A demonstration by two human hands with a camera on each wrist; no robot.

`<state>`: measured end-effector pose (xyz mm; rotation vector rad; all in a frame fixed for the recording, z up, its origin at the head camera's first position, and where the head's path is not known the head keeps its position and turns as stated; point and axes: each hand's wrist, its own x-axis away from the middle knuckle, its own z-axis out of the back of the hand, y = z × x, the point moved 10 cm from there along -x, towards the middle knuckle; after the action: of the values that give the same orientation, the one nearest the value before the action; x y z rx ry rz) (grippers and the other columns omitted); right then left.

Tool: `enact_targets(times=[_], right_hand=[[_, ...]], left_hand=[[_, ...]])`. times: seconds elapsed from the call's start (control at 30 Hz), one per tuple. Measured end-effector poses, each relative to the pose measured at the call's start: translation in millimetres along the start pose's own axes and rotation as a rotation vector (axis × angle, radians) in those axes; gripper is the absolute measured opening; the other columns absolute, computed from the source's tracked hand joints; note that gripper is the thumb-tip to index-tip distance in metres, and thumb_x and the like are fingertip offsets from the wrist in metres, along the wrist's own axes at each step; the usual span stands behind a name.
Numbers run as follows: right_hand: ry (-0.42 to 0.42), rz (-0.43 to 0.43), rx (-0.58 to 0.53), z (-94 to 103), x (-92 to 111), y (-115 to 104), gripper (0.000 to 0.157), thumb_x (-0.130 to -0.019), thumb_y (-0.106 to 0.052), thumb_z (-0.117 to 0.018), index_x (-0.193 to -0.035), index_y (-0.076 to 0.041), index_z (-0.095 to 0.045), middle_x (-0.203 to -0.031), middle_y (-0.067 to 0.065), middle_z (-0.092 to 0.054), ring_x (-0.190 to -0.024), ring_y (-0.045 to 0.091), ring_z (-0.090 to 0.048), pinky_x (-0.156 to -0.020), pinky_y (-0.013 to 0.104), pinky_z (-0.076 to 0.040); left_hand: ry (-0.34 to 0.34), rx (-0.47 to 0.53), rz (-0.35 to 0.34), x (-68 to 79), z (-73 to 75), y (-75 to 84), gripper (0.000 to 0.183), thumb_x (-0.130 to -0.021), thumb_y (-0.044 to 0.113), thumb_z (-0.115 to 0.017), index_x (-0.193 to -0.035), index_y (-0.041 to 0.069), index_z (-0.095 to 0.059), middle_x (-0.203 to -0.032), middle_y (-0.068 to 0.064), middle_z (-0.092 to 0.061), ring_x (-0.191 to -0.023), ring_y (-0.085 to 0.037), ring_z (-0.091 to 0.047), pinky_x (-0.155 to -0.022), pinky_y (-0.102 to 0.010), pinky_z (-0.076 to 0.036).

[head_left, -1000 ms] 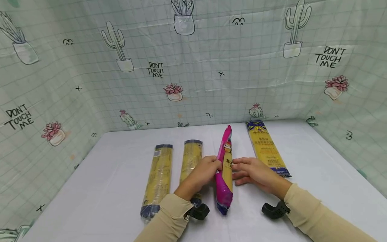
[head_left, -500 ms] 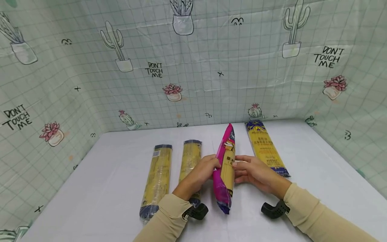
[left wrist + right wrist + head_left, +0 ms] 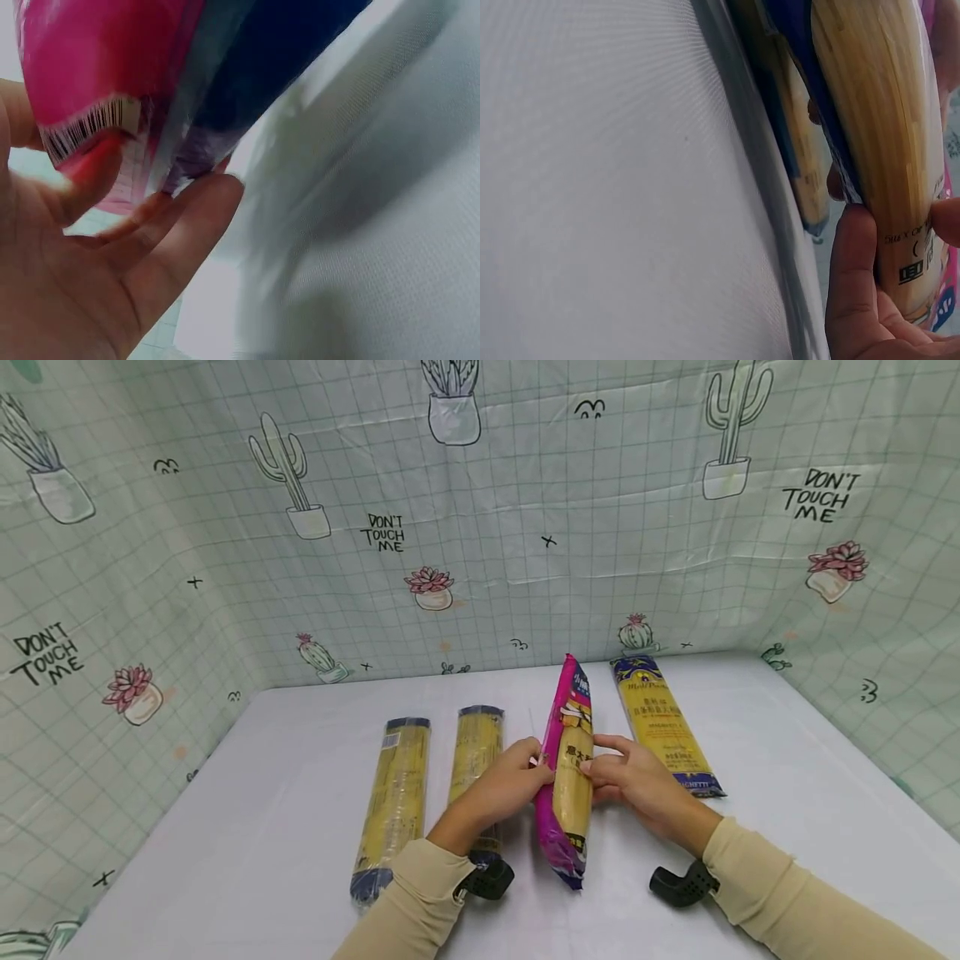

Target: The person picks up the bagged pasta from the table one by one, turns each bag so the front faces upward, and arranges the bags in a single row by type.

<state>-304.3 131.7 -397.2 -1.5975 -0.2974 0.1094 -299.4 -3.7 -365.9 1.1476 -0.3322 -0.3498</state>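
A pink-edged pasta packet [image 3: 573, 785] is held tilted on its side in the middle of the head view, with its see-through yellow front turned to the right. My left hand [image 3: 513, 781] grips its pink left side. Fingers and thumb of my right hand [image 3: 637, 781] pinch the right side. In the left wrist view, the thumb lies near the barcode on the pink wrapper [image 3: 97, 52]. Straight strands of pasta [image 3: 877, 112] show through the wrapping in the right wrist view, the thumb on one face and fingers on the other.
Two yellow spaghetti packets with dark blue ends, a far-left one [image 3: 393, 810] and one partly behind my left wrist [image 3: 476, 752], lie on the white table [image 3: 247, 827]. Another yellow-and-blue spaghetti packet [image 3: 660, 718] lies slanted at right. A patterned cloth [image 3: 495, 527] hangs behind.
My right hand has closed in and taken hold of the pink-edged pasta packet's right side. The packet has turned to show more yellow front, and moved slightly right.
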Motion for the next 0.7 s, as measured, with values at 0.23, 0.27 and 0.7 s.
enact_targets(times=[0.23, 0.27, 0.7], right_hand=[[0.05, 0.014, 0.04, 2.3, 0.6, -2.1, 0.074, -0.085, -0.017, -0.068, -0.141, 0.0, -0.023, -0.107, 0.018, -0.063, -0.084, 0.025, -0.065, -0.073, 0.038, -0.053], [0.056, 0.017, 0.048, 2.8, 0.8, -2.4, 0.074, -0.084, -0.017, -0.068, -0.141, 0.0, -0.024, -0.106, 0.018, -0.063, -0.084, 0.024, -0.065, -0.072, 0.038, -0.053], [0.146, 0.103, 0.189, 10.2, 6.8, -16.7, 0.057, -0.09, -0.018, -0.057, -0.141, -0.002, -0.036, -0.099, 0.017, -0.063, -0.078, 0.02, -0.063, -0.07, 0.035, -0.053]], left_hand=[[0.017, -0.021, 0.03, 0.4, 0.1, -1.9, 0.05, -0.082, 0.023, -0.064, -0.127, 0.016, -0.044, -0.1, 0.0, -0.057, -0.076, -0.014, -0.062, -0.066, -0.031, -0.051], [0.01, -0.027, 0.028, 0.2, -1.3, -1.6, 0.057, -0.081, 0.024, -0.067, -0.131, 0.017, -0.042, -0.099, 0.001, -0.058, -0.077, -0.013, -0.061, -0.067, -0.031, -0.051], [0.006, 0.118, 0.014, -2.5, -13.2, -3.1, 0.065, -0.072, 0.02, -0.08, -0.125, 0.013, -0.044, -0.09, -0.003, -0.063, -0.075, -0.019, -0.064, -0.067, -0.033, -0.051]])
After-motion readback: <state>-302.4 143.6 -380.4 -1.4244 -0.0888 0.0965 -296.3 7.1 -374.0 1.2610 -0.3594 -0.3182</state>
